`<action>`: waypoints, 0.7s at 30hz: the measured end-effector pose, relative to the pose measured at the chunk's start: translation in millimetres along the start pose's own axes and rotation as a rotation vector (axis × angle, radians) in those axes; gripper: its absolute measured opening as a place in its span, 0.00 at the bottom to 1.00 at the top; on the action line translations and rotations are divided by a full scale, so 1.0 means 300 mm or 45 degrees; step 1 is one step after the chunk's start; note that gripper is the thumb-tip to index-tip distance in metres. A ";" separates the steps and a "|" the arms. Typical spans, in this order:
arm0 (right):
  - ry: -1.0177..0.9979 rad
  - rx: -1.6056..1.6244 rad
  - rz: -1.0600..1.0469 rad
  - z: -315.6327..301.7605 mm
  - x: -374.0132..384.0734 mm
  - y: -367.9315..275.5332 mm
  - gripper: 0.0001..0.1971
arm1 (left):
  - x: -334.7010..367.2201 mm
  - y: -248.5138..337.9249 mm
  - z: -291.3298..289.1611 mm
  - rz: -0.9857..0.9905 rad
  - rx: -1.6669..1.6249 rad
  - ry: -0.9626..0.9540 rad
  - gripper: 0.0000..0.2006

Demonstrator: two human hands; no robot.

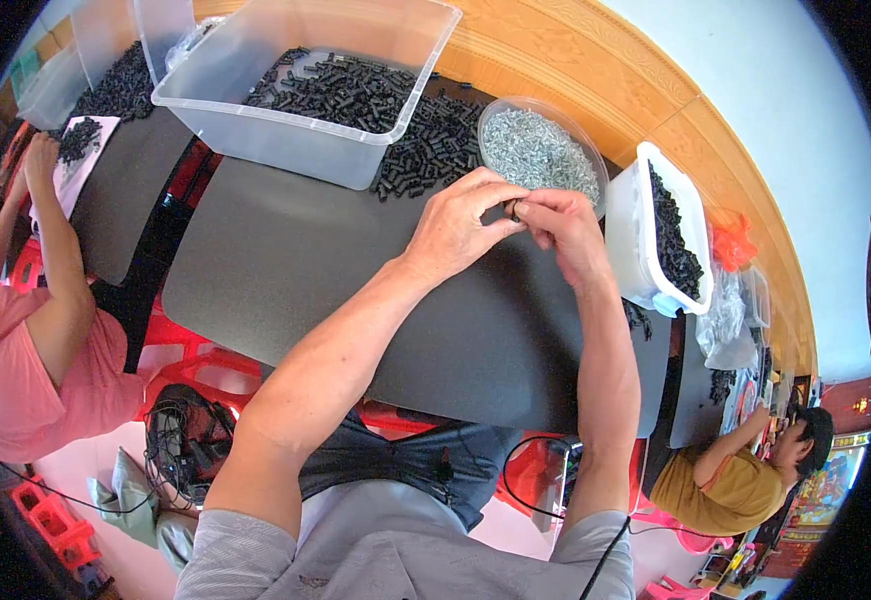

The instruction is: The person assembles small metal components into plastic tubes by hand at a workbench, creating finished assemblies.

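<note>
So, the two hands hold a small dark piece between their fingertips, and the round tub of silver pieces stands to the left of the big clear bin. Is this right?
Only the side is wrong: the head view shows the round tub of silver pieces to the right of the big clear bin. The left hand and right hand do hold a small dark piece.

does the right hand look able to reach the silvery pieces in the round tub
Likely yes: the right hand is close to the round tub, whose top is open, and nothing seems to block the silvery pieces, though that hand is gripping a small dark part.
</note>
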State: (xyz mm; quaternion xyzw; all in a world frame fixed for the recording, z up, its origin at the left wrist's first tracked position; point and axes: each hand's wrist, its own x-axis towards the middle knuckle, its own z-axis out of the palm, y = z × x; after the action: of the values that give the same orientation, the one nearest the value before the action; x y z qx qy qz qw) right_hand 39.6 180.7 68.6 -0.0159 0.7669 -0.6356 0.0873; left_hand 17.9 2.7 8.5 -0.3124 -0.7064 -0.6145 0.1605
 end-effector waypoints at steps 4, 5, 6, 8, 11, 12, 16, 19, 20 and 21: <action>0.046 0.008 -0.018 0.006 -0.004 0.001 0.06 | 0.009 0.006 -0.002 -0.010 0.004 -0.017 0.19; 0.056 0.009 -0.022 0.009 -0.003 0.001 0.06 | 0.010 0.004 -0.001 0.027 0.023 -0.001 0.20; 0.066 0.010 -0.026 0.011 -0.003 0.002 0.06 | 0.011 0.002 -0.001 0.063 0.041 0.015 0.20; 0.063 0.011 -0.028 0.006 0.000 0.012 0.06 | 0.011 -0.011 0.002 0.111 0.049 0.012 0.20; 0.056 0.008 -0.023 0.004 -0.005 0.011 0.05 | 0.006 -0.015 0.005 0.131 0.031 -0.016 0.20; 0.052 0.005 -0.016 0.004 -0.008 0.006 0.05 | 0.003 -0.014 0.006 0.105 0.006 -0.040 0.19; -0.003 -0.017 0.074 -0.004 -0.013 -0.010 0.05 | -0.006 -0.012 0.001 0.131 0.035 -0.017 0.19; -0.027 0.008 0.081 -0.013 -0.012 0.000 0.05 | -0.011 -0.006 0.006 0.134 0.020 -0.004 0.17; -0.056 0.030 0.083 -0.018 -0.010 0.000 0.05 | -0.013 -0.002 0.007 0.124 0.004 0.011 0.17; -0.085 0.051 0.086 -0.023 -0.010 0.000 0.06 | -0.015 0.001 0.009 0.113 -0.011 0.025 0.16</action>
State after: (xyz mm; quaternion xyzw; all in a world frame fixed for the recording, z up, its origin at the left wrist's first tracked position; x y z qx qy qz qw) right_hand 41.5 187.8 70.2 -0.0095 0.7507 -0.6467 0.1345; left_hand 21.9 4.3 5.4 -0.3380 -0.6875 -0.6130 0.1932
